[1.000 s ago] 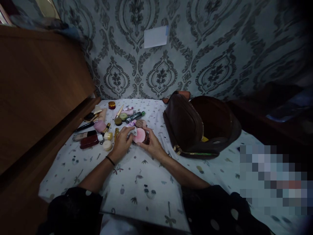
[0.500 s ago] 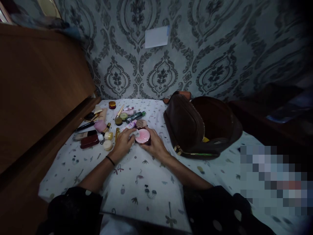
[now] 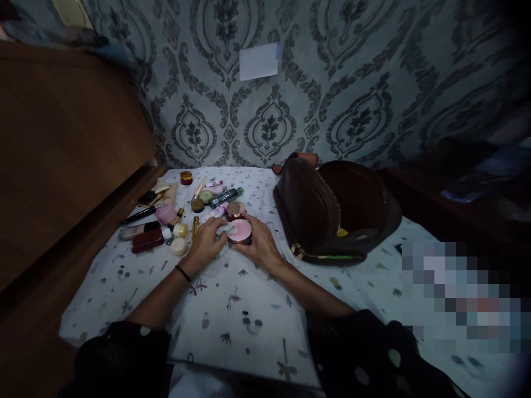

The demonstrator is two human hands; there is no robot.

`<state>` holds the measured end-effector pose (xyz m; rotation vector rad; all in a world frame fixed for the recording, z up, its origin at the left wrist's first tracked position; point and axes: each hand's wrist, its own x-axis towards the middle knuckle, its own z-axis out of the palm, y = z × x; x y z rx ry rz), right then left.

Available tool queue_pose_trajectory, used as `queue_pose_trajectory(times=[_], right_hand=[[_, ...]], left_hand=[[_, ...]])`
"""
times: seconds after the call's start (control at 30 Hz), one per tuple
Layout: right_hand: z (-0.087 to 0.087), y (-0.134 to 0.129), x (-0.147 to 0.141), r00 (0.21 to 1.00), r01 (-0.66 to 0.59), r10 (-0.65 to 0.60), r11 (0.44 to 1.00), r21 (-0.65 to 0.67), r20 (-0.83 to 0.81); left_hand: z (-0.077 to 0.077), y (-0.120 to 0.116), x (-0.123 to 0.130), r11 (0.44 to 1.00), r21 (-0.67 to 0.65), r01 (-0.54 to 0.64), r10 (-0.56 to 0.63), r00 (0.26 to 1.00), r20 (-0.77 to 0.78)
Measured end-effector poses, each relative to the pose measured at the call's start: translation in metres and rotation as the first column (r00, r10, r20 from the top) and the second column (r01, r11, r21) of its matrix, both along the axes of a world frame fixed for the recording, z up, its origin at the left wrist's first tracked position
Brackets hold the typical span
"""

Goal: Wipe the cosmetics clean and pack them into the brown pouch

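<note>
Together, the hands meet around a round pink-topped container: the right hand curls its fingers about the side, while the left hand, fingers bent nearly closed, pinches a pale wipe-like piece at the near edge of the pink top. Just beyond the container sits a rose-gold compact. Bottles and small jars lie left of the hands; an open brown bag rests to their right.
</note>
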<state>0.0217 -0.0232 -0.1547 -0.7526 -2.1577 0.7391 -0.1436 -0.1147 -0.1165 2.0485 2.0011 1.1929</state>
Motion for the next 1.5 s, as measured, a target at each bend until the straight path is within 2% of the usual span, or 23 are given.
queue_pose_trajectory(times=[0.17, 0.33, 0.53, 0.63, 0.77, 0.93, 1.17, 1.37, 1.5], right_hand=[[0.009, -0.003, 0.002, 0.999, -0.033, 0.030, 0.997, -0.070, -0.032], [0.006, -0.002, 0.001, 0.999, -0.007, 0.002, 0.993, -0.118, -0.049], [0.001, -0.001, -0.002, 0.999, 0.041, -0.042, 0.996, -0.085, -0.009], [0.000, -0.001, 0.007, 0.999, -0.009, 0.011, 0.998, -0.056, 0.035], [-0.001, 0.000, 0.021, 0.996, -0.093, 0.093, 0.995, -0.043, 0.005], [0.001, -0.001, 0.025, 0.997, -0.082, 0.082, 0.996, -0.035, -0.004], [0.003, 0.001, 0.025, 0.995, -0.091, 0.092, 0.995, -0.033, 0.031], [0.004, 0.000, 0.024, 0.997, -0.066, 0.068, 0.997, -0.040, 0.042], [0.004, -0.001, 0.023, 0.997, -0.065, 0.066, 0.998, -0.027, 0.042]], left_hand=[[0.001, -0.002, 0.003, 1.000, 0.018, -0.008, 0.008, 1.000, -0.029], [0.000, -0.001, 0.000, 0.999, 0.015, 0.035, -0.035, 0.999, -0.035], [0.004, -0.001, 0.002, 0.999, -0.008, 0.032, -0.032, 0.999, 0.013], [0.004, -0.001, 0.006, 0.999, -0.017, 0.028, -0.028, 0.999, 0.029], [0.001, 0.001, 0.008, 0.999, -0.001, 0.034, -0.034, 0.998, 0.051], [0.000, 0.003, 0.010, 0.999, 0.030, 0.019, -0.022, 0.996, 0.091], [0.000, 0.007, 0.013, 0.998, 0.055, 0.016, -0.020, 0.998, 0.064], [-0.003, 0.015, 0.011, 0.987, 0.074, 0.144, -0.146, 0.989, 0.012], [0.004, 0.016, 0.011, 0.990, 0.000, 0.142, -0.142, 0.990, 0.005]])
